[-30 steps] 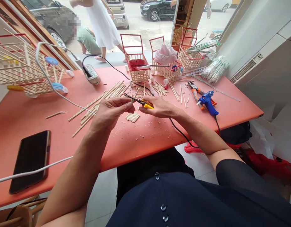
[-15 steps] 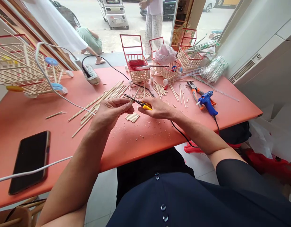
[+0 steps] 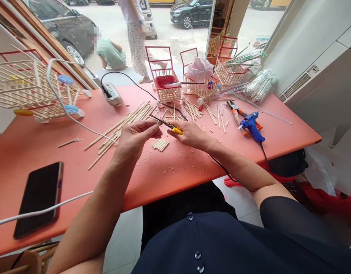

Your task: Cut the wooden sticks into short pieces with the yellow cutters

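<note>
My left hand (image 3: 138,135) pinches a short wooden stick (image 3: 163,115) between thumb and fingertips. Wrapped around yellow-handled pliers (image 3: 177,130) is my right hand (image 3: 192,134). The long dark jaws point left and meet the stick close to my left fingertips; whether they press on it I cannot tell. Just below the hands, a row of short cut sticks (image 3: 160,144) lies side by side. Long wooden sticks (image 3: 126,123) are heaped to the left, and more short sticks (image 3: 193,110) are scattered behind my right hand.
Small stick-built carts (image 3: 169,93) stand along the back; a larger one (image 3: 29,83) is at left. To the right lie a blue glue gun (image 3: 252,127) and orange-handled pliers (image 3: 235,114). A phone (image 3: 40,198), white cable (image 3: 78,118) and power strip (image 3: 112,95) are at left. People are outside.
Both hands keep almost the same pose, with the stick and pliers held together. The whole view has shifted slightly. Outside, a standing person has moved left.
</note>
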A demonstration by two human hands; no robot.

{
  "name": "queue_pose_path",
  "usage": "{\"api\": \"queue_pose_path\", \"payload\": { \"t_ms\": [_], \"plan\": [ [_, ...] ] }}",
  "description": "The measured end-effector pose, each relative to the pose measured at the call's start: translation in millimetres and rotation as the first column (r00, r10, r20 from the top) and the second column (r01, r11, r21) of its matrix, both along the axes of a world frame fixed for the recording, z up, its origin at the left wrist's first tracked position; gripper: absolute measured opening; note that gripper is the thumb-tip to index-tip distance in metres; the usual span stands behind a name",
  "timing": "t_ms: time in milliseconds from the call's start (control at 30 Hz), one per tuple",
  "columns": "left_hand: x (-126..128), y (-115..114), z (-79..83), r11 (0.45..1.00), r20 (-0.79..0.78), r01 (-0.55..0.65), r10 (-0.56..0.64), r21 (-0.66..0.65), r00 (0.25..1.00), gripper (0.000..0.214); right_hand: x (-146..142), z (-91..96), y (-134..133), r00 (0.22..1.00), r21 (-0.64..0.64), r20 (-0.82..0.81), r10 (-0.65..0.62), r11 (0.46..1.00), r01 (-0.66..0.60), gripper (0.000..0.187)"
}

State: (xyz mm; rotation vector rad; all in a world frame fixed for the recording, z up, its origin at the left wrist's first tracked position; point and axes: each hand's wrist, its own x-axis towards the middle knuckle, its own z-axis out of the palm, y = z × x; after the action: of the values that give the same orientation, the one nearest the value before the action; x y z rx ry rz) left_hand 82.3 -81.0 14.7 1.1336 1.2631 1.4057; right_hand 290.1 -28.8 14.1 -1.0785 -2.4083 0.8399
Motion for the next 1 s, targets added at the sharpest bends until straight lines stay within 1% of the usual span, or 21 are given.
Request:
{"api": "queue_pose_path", "payload": {
  "t_ms": [67,133,300,500,633,700,767,833,900,967,1000],
  "plan": [
    [-1,0,0.5,1.0,-0.006,-0.015,0.015,0.009,1.0,0.038,-3,0.2,-3,0.997,0.036,0.059,-0.055,0.998,0.053,0.038],
    [-2,1,1.4,1.0,-0.015,-0.016,0.016,0.018,1.0,0.038,-6,0.7,-6,0.992,0.051,0.093,-0.082,0.996,0.078,0.043],
    [-5,0,3.7,1.0,0.008,0.011,-0.011,-0.002,1.0,0.038,-7,3.2,-7,0.99,0.067,0.119,-0.071,0.996,0.063,0.046],
    [-5,0,4.1,1.0,0.021,-0.001,0.001,-0.008,1.0,0.037,-7,1.6,-3,0.988,0.085,0.14,-0.063,0.995,0.052,0.046],
    [-4,-1,6.1,1.0,0.017,0.002,-0.001,-0.012,1.0,0.042,-9,-0.1,-2,0.986,0.085,0.158,-0.058,0.995,0.045,0.044],
    [-5,-2,8.6,1.0,-0.038,0.013,-0.014,-0.024,0.999,0.042,-9,-0.5,-1,0.984,0.087,0.17,-0.053,0.996,0.039,0.044],
    [-8,-4,11.4,0.999,-0.132,0.024,-0.028,-0.035,0.991,0.042,-9,-0.3,-1,0.983,0.088,0.179,-0.044,0.996,0.029,0.046],
    [-14,-6,13.6,0.999,-0.206,0.002,-0.009,-0.036,0.979,0.041,-8,1.0,0,0.983,0.087,0.178,-0.037,0.996,0.022,0.048],
    [-22,-6,14.6,0.998,-0.245,-0.037,0.026,-0.041,0.969,0.038,-6,3.2,1,0.986,0.071,0.163,-0.038,0.997,0.027,0.049],
    [-31,-5,14.0,0.996,-0.31,-0.064,0.04,-0.069,0.95,0.031,-3,5.6,2,0.988,0.043,0.144,-0.052,0.998,0.046,0.049],
    [-36,-4,13.1,0.994,-0.372,-0.075,0.039,-0.083,0.927,0.027,-2,6.5,3,0.988,0.03,0.14,-0.062,0.998,0.058,0.048]
  ]
}}
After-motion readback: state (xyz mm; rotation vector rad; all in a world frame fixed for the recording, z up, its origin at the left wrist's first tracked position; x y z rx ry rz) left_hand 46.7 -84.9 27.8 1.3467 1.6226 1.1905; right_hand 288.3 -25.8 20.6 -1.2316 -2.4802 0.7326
